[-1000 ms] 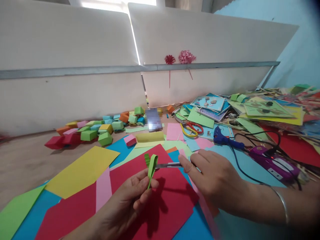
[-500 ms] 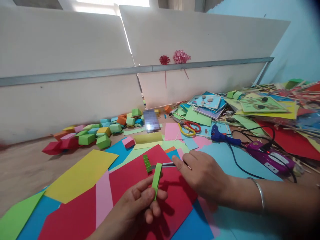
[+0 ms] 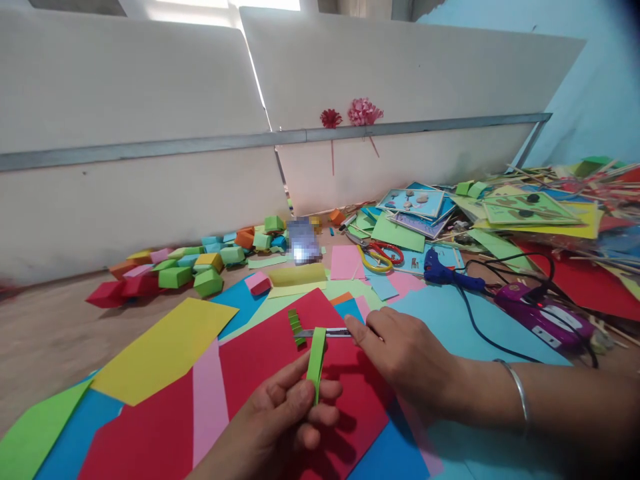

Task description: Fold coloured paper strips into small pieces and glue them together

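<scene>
My left hand (image 3: 295, 413) pinches a folded green paper strip (image 3: 316, 360) between thumb and fingers, its upper end standing up. In my right hand (image 3: 407, 350) is a slim metal cutter knife (image 3: 339, 332), most of its handle hidden by the fingers. The blade lies across the strip's upper end, apparently inside the fold, and its tip shows on the left side. Just behind the tip, several short green paper pieces (image 3: 294, 321) lie in a row on a red paper sheet (image 3: 270, 340).
Yellow paper (image 3: 165, 350) and other coloured sheets cover the surface. Folded paper blocks (image 3: 175, 277) are heaped at the left back. Scissors (image 3: 377, 257), a blue glue gun (image 3: 450, 272) and a purple power strip (image 3: 543, 317) with trailing cables lie right. A white board (image 3: 150, 207) stands behind.
The blade has slid left past the green strip, so its tip now shows on the far side. My left hand has shifted slightly right; my right hand stays nearly in place.
</scene>
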`<state>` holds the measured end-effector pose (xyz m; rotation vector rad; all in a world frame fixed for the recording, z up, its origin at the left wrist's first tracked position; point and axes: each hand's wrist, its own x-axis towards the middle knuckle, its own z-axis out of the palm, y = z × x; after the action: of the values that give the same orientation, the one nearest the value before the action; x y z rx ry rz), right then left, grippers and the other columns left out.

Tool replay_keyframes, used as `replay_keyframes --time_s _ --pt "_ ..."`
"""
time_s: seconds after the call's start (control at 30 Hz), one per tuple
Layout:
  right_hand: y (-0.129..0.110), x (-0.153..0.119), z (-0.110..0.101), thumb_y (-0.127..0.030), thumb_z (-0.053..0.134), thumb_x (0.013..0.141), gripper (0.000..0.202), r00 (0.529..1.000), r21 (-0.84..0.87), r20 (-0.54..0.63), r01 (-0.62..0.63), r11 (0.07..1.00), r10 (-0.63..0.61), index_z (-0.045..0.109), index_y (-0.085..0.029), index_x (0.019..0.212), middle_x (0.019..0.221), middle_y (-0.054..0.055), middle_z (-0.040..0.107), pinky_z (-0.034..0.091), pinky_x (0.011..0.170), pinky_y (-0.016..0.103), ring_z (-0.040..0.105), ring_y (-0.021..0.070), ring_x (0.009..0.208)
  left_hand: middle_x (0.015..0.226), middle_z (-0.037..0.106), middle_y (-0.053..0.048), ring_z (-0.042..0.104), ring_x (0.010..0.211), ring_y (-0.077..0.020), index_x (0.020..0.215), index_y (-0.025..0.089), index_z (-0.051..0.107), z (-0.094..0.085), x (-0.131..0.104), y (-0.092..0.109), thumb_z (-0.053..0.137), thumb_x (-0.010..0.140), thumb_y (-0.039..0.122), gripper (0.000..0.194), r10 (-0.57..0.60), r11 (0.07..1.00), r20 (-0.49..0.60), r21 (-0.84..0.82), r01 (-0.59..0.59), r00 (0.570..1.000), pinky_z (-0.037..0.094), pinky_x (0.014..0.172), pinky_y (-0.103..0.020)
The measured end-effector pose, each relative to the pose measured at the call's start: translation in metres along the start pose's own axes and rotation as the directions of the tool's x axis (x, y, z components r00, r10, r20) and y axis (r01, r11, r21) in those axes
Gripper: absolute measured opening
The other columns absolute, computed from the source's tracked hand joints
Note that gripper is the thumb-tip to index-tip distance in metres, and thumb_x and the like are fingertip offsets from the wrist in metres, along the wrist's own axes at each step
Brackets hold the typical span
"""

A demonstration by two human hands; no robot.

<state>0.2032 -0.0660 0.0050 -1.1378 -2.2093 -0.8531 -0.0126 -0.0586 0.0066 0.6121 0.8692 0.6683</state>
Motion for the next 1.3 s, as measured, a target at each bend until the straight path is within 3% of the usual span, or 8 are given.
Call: replay_keyframes --time_s 0.23,0.47,0.67,0.87,1.0,1.1,1.2,1.3 --pt "0.002 0.002 0.003 -0.01 0.047 0.096 0.019 1.0 0.002 -0.022 -0.021 1.0 0.021 0.066 -0.01 0.1 0.062 0.002 0.053 0.029 0.048 0.029 0.044 0.0163 0.056 0.079 0.076 -0.007 0.072 0.067 -0.0144 0.109 0.015 0.072 0.0 -0.001 -0.006 0.087 0.07 0.018 0.043 0.027 0.999 -0.071 -0.023 -0.028 0.997 0.049 0.049 -0.014" --pt "-0.005 -0.004 -0.001 -0.006 0.045 0.094 0.025 0.999 0.07 0.043 0.006 0.998 -0.009 0.063 -0.004 0.11 0.067 0.004 0.058 0.034 0.047 0.028 0.05 0.017 0.06 0.083 0.078 -0.007 0.075 0.073 -0.0184 0.122 0.018 0.064 -0.007 0.003 -0.015 0.084 0.074 0.018 0.052 0.077 0.997 -0.157 0.041 -0.071 0.985 0.059 0.069 -0.026" --pt "0.002 -0.001 0.001 -0.007 0.047 0.096 0.022 1.0 0.012 0.005 -0.017 1.0 0.017 0.067 -0.008 0.103 0.063 0.002 0.054 0.028 0.047 0.029 0.045 0.0163 0.056 0.088 0.078 -0.008 0.073 0.066 -0.0157 0.106 0.016 0.071 -0.004 0.002 -0.013 0.083 0.076 0.024 0.034 0.036 0.999 -0.115 0.04 -0.032 0.993 0.058 0.065 -0.026" --pt "0.001 -0.001 0.005 -0.008 0.044 0.098 0.024 1.0 0.051 -0.012 0.008 0.999 -0.007 0.066 -0.007 0.107 0.064 0.002 0.057 0.027 0.048 0.028 0.046 0.0157 0.058 0.091 0.078 -0.007 0.074 0.074 -0.0193 0.111 0.017 0.068 -0.006 0.001 -0.013 0.084 0.074 0.023 0.041 0.055 0.997 -0.185 0.071 -0.042 0.981 0.059 0.068 -0.029" --pt "0.012 -0.001 -0.003 -0.012 0.054 0.094 0.014 0.99 0.105 0.142 0.011 0.994 -0.026 0.068 -0.012 0.095 0.064 0.001 0.058 0.027 0.048 0.028 0.049 0.0154 0.056 0.104 0.077 -0.01 0.075 0.081 -0.0186 0.113 0.019 0.065 -0.007 0.008 -0.001 0.078 0.081 0.023 0.035 0.092 0.991 -0.267 0.117 -0.063 0.959 0.058 0.066 -0.026" --pt "0.034 0.003 -0.01 -0.011 0.061 0.089 0.009 0.924 0.016 0.35 -0.168 0.986 0.152 0.068 -0.013 0.095 0.071 0.004 0.065 0.032 0.05 0.027 0.058 0.0174 0.062 0.1 0.078 -0.01 0.074 0.082 -0.0188 0.107 0.018 0.066 -0.006 0.011 0.004 0.077 0.082 0.031 0.03 0.124 0.985 -0.254 0.152 -0.087 0.959 0.058 0.066 -0.024" --pt "0.051 0.009 -0.011 -0.009 0.064 0.088 0.009 0.845 -0.136 0.402 -0.324 0.936 0.352 0.068 -0.009 0.096 0.083 0.012 0.07 0.043 0.059 0.03 0.065 0.0223 0.075 0.093 0.077 -0.012 0.074 0.077 -0.0238 0.101 0.016 0.065 -0.005 0.01 -0.001 0.079 0.077 0.042 0.038 0.153 0.968 -0.185 0.224 -0.11 0.971 0.057 0.059 -0.029" --pt "0.044 0.012 -0.01 -0.013 0.068 0.087 0.022 0.905 0.129 0.353 -0.298 0.946 0.237 0.066 -0.007 0.108 0.104 0.017 0.07 0.051 0.078 0.035 0.065 0.0242 0.094 0.086 0.077 -0.013 0.067 0.062 -0.0191 0.094 0.015 0.066 -0.006 0.007 -0.009 0.078 0.077 0.042 0.034 0.196 0.923 -0.085 0.352 -0.155 0.977 0.054 0.053 -0.027"
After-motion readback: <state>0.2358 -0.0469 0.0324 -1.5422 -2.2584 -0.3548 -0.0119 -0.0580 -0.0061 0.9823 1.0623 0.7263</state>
